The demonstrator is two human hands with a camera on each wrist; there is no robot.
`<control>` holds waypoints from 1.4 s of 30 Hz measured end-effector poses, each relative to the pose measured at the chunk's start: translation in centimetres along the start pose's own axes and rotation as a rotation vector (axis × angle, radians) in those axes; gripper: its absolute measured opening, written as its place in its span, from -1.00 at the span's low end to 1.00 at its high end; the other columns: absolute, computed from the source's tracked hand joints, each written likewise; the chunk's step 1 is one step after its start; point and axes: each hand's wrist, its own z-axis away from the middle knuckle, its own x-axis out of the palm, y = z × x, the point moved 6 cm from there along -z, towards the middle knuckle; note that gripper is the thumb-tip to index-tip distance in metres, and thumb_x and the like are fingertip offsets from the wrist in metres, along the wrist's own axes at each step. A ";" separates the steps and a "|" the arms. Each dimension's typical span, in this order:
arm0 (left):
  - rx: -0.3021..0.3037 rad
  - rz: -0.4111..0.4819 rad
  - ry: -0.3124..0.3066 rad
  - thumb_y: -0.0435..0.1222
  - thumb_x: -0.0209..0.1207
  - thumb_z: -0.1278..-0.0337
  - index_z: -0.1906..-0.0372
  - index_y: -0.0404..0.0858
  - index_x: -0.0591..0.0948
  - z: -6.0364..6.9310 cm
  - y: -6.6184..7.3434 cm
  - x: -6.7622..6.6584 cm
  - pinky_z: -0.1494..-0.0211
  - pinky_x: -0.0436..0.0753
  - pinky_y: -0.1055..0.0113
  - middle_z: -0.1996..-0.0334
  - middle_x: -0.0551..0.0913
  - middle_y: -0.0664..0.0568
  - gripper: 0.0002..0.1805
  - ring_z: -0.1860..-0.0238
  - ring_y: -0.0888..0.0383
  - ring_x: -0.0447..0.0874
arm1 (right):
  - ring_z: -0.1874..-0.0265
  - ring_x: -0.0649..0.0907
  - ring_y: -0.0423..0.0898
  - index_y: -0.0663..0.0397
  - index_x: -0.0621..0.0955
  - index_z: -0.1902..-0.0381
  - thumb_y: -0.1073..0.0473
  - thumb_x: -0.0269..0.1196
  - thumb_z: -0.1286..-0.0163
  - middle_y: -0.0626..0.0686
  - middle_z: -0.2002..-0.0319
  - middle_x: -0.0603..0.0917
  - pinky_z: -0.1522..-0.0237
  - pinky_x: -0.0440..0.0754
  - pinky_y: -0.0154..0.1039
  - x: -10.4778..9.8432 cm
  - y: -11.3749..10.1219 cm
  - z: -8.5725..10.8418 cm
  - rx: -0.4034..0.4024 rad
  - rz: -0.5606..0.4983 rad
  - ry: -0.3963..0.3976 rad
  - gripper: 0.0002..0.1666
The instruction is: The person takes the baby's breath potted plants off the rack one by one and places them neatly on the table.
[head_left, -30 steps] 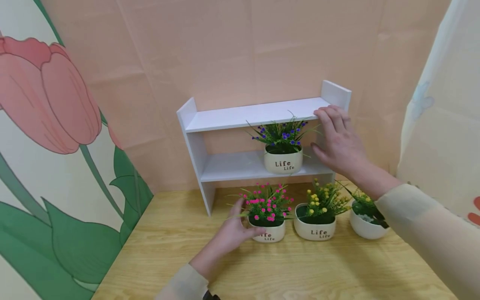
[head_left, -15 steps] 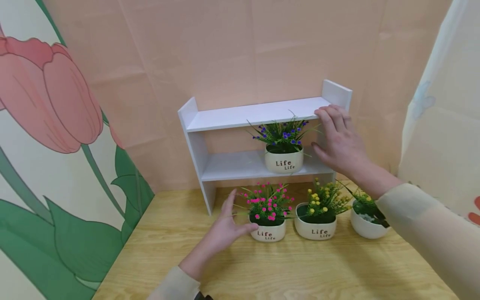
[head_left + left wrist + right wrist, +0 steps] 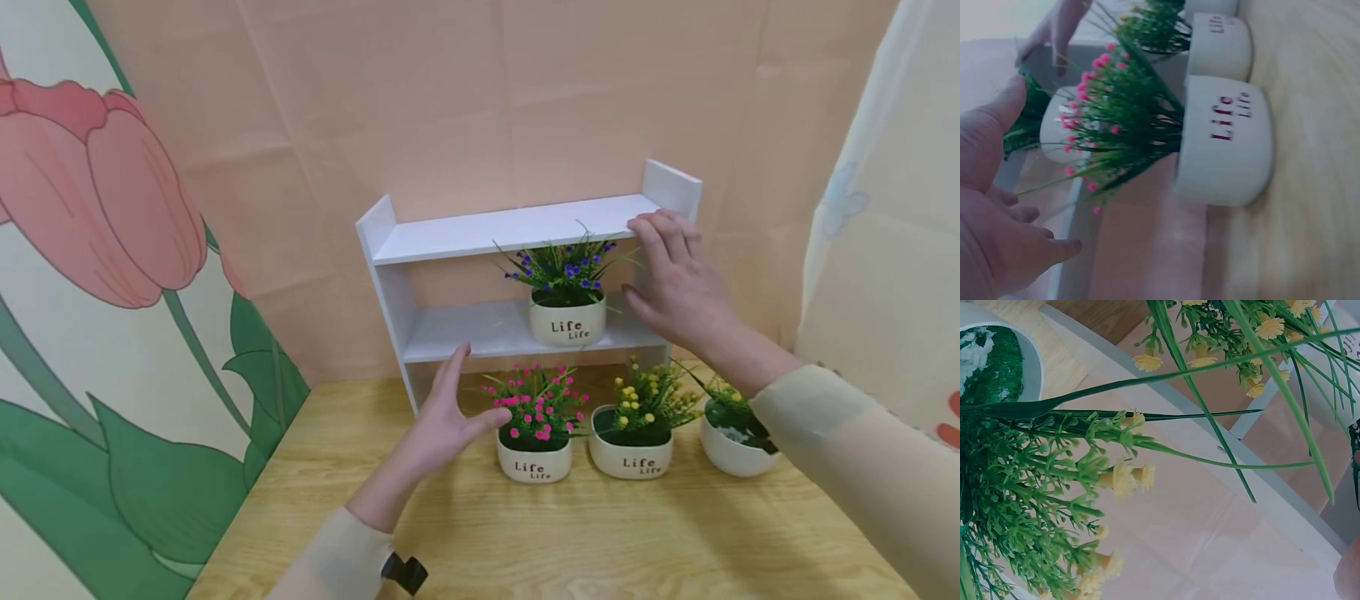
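My left hand is spread in the air, left of the pot of pink flowers, and holds nothing. In the left wrist view its thumb and fingers are apart from that white pot. My right hand grips the white shelf at its right end, fingers over the top board's front edge and thumb lower down. On the middle board stands a pot of purple flowers, beside the right thumb. In the right wrist view, yellow flowers hide most of the right hand.
A pot of yellow flowers stands right of the pink one on the wooden table. Beyond it is a rounder white pot, partly behind the right sleeve. A peach cloth wall rises behind the shelf.
My left hand has let go of the pot of pink flowers and moved up and left from it. The pot stays where it was. My right hand has kept its place on the shelf.
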 end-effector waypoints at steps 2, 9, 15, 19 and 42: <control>-0.003 -0.015 -0.001 0.13 0.55 -0.27 -0.85 0.10 -0.07 -0.6 0.7 -0.1 -0.62 0.24 -0.39 -0.80 -0.05 -0.01 0.29 -0.73 -0.25 0.05 | -0.58 0.16 0.41 0.30 0.20 -0.62 0.27 0.58 -0.16 0.41 -0.51 0.25 -0.73 -0.02 0.13 0.0 0.0 0.0 -0.001 0.004 -0.003 0.17; 0.007 -0.062 -0.018 0.27 0.49 -0.25 -0.85 0.05 -0.07 -3.3 2.2 0.2 -0.61 0.32 -0.32 -0.80 -0.02 -0.09 0.30 -0.71 -0.26 0.12 | -0.57 0.16 0.42 0.30 0.19 -0.63 0.27 0.59 -0.16 0.42 -0.51 0.24 -0.74 -0.05 0.12 0.1 0.1 0.0 0.004 0.004 -0.014 0.19; 0.010 -0.069 -0.033 0.31 0.47 -0.24 -0.85 0.01 -0.07 -5.4 3.5 0.4 -0.45 0.57 -0.29 -0.78 0.02 -0.17 0.33 -0.58 -0.32 0.37 | -0.57 0.17 0.42 0.31 0.20 -0.63 0.27 0.58 -0.15 0.42 -0.51 0.26 -0.73 -0.05 0.12 0.1 0.1 0.0 -0.003 -0.005 0.007 0.19; 0.041 -0.104 -0.010 0.30 0.49 -0.23 -0.85 -0.01 -0.05 -6.5 4.3 0.2 -0.52 0.48 -0.28 -0.78 0.04 -0.18 0.32 -0.62 -0.30 0.32 | -0.57 0.17 0.42 0.32 0.21 -0.63 0.28 0.58 -0.14 0.42 -0.51 0.26 -0.73 -0.06 0.12 0.0 0.2 -0.1 -0.006 -0.010 0.017 0.19; 0.054 -0.139 -0.058 0.22 0.48 -0.31 -0.82 -0.16 0.03 -12.7 5.9 1.9 -0.69 0.28 -0.10 -0.77 0.04 -0.17 0.25 -0.73 -0.17 0.09 | -0.55 0.17 0.42 0.31 0.20 -0.62 0.27 0.57 -0.15 0.42 -0.50 0.25 -0.72 -0.03 0.14 0.2 0.2 0.0 0.000 0.001 0.010 0.18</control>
